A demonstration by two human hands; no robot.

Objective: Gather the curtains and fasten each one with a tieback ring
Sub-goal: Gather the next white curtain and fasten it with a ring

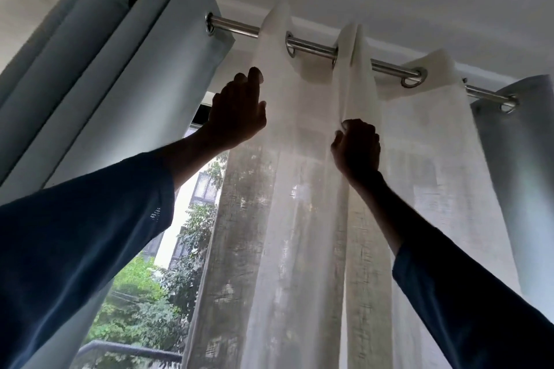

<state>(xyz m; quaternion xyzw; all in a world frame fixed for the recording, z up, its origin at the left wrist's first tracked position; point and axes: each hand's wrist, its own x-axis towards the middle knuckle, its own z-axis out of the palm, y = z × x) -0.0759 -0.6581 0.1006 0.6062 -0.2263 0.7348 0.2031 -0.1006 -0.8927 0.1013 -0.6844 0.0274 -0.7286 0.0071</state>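
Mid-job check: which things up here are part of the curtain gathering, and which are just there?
Job:
- sheer white curtain, pinched by the right hand
- left hand, flat at its left edge
- grey-blue curtain, bunched left
- second grey-blue curtain
- curtain rod

Just there:
- balcony railing
- trees

No tieback ring visible.

1. Sheer white curtain (302, 189) — translucent, hung by metal eyelets on the steel rod (311, 46), falling in loose vertical folds below its middle stretch.
2. Grey-blue curtain (120, 84) — opaque, bunched in deep pleats at the rod's left end.
3. Second grey-blue curtain (521, 174), hanging at the rod's right end.
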